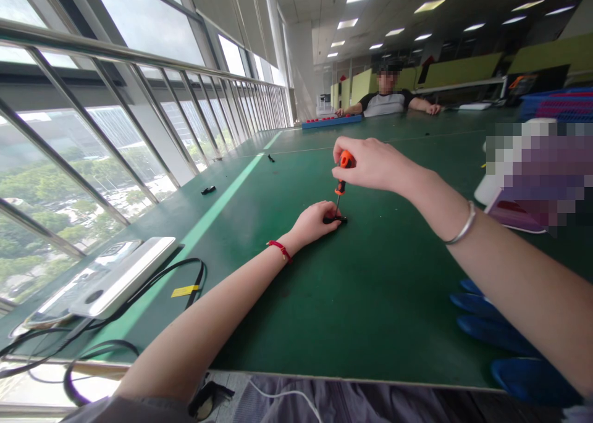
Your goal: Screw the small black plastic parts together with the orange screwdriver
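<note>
An orange and black screwdriver (341, 175) stands nearly upright over the green table (296, 312). My right hand (370, 163) has its fingers closed round the top of the handle. The tip of the shaft meets a small black part (341, 219) lying on the tabletop. My left hand (317, 221) pinches that black part at its left end, thumb and fingers closed beside the shaft. Details of the black part are too small to make out.
Two small black pieces (208, 190) (271, 158) lie to the left. A white power bank (132, 275) with cables sits near left. Blue gloves (482, 318) are under my right forearm. Across the table a person (386, 102) sits by a blue tray (331, 121).
</note>
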The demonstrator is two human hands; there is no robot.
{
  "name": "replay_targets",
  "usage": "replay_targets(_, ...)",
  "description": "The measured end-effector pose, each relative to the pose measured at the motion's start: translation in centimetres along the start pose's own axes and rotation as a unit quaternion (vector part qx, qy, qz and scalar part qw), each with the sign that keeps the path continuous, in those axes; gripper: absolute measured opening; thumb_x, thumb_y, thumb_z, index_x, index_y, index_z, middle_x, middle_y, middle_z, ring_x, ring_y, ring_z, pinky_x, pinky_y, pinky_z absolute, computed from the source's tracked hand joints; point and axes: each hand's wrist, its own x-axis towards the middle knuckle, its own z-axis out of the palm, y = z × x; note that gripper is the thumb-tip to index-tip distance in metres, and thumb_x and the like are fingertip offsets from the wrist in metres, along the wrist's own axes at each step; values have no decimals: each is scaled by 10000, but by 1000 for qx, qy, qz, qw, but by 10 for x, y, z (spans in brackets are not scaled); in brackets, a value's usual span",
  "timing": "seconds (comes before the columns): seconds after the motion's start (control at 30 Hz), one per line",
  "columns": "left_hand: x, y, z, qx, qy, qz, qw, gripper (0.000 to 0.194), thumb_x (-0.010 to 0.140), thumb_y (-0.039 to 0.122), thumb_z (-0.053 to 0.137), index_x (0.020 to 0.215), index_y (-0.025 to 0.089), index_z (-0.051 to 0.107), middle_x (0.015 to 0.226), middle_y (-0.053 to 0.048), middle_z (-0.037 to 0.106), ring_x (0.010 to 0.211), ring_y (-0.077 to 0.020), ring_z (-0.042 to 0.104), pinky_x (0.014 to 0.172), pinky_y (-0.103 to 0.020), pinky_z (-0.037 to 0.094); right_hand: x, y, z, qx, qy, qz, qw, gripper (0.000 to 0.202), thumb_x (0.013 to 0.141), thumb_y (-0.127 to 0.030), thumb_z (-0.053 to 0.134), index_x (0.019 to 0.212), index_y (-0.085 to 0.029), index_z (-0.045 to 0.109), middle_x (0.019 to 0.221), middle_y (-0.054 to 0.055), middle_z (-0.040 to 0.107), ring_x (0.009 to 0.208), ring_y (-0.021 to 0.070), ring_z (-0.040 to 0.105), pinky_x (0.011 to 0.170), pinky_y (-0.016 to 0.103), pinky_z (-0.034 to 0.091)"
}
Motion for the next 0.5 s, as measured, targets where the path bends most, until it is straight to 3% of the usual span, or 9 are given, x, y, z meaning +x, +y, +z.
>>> replay_targets(0.13, 0, 0, 0, 5, 1, 2, 1000, 86, 757, 237, 595, 803, 165, 602, 835, -31, 621, 754, -150, 572, 689, -257, 476, 0, 0, -1, 17, -18, 5, 1000, 284, 834, -466, 453, 776, -222, 587, 675, 24, 587, 587, 158, 472, 550, 279, 276)
replay_targets(0.2, 0, 0, 0, 3, 2, -1, 1000, 80, 756, 234, 596, 798, 166, 598, 843, -30, 623, 760, -149, 574, 697, -256, 479, 0, -1, -1, 11, -13, 2, 1000, 189, 797, -383, 502, 852, -226, 592, 711, 19, 600, 595, 154, 475, 553, 275, 279)
replay_targets(0.3, 0, 0, 0, -1, 2, -3, 1000, 78, 752, 230, 598, 798, 166, 598, 845, -30, 625, 762, -148, 576, 706, -256, 482, 0, -1, -1, 3, -16, 2, 1000, 272, 753, -341, 539, 1003, -235, 555, 722, 6, 605, 578, 152, 463, 544, 269, 286)
replay_targets(0.4, -1, 0, 0, 1, 2, -1, 1000, 87, 752, 235, 600, 804, 165, 603, 841, -31, 624, 759, -149, 575, 701, -256, 482, 0, -1, -2, 2, -28, 8, 1000, 241, 803, -438, 490, 878, -229, 582, 683, 16, 598, 574, 157, 463, 543, 276, 286)
replay_targets(0.5, 0, 0, 0, 2, 2, 0, 1000, 87, 753, 236, 600, 800, 163, 602, 840, -33, 622, 761, -150, 574, 702, -258, 481, 0, -1, -2, 7, -32, 6, 999, 211, 808, -408, 487, 818, -223, 588, 711, 23, 608, 589, 153, 473, 549, 278, 286)
